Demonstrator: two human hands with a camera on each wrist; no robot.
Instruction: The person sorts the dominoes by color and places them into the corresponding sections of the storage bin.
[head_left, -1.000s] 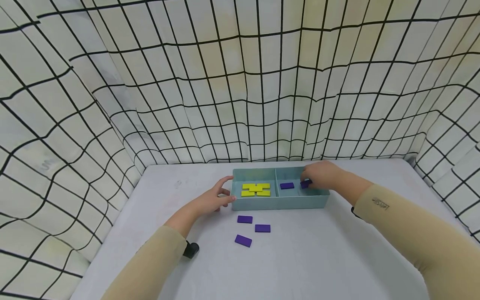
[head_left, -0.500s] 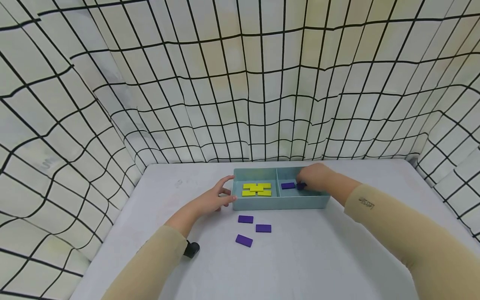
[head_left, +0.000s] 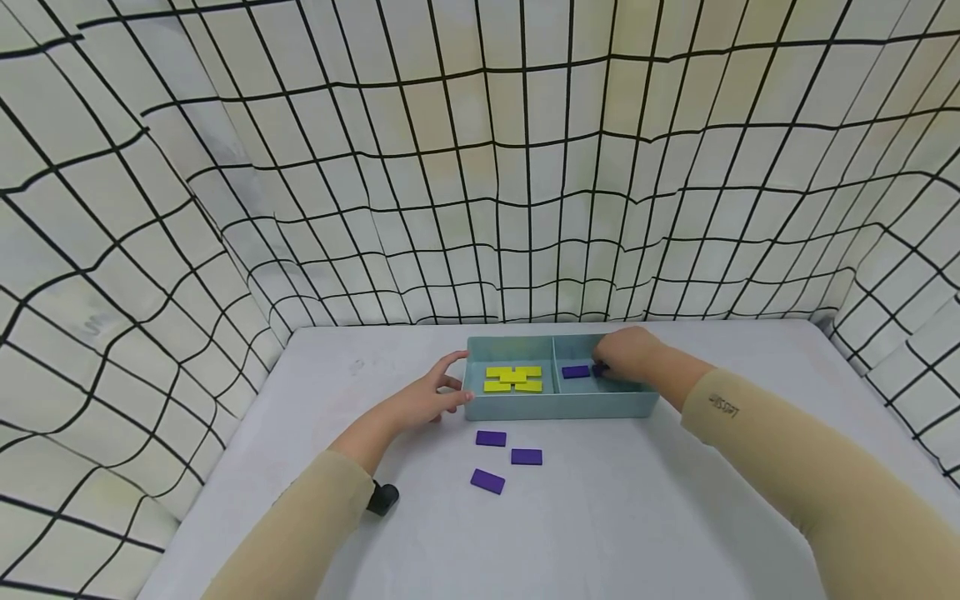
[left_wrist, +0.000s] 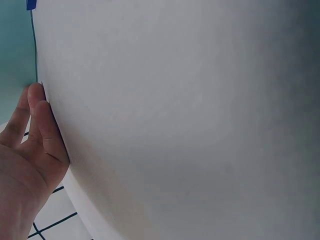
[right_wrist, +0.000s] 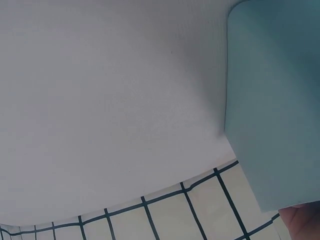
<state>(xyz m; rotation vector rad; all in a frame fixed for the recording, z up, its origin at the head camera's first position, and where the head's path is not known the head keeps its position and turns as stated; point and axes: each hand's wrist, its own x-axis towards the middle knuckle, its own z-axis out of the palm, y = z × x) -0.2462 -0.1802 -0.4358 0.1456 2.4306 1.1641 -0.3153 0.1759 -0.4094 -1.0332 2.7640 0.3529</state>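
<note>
A pale teal box with two compartments stands toward the back of the table. Thumb and index fingertips of my left hand touch its left end, fingers spread; the left wrist view shows this hand beside the teal wall. Inside the right compartment, my right hand pinches a dark purple block, mostly hidden under the fingers. Just left of it lies another purple block. Several yellow blocks lie in the left compartment, one on top of others. The right wrist view catches only a bit of the right hand.
Three purple blocks lie on the white table in front of the box: an upper one, a right one and a tilted one. White walls with a black grid enclose the table behind and at both sides.
My right hand has shifted slightly left and lower in the right compartment, bringing its purple block closer to the one lying there. The left hand keeps its place at the box.
</note>
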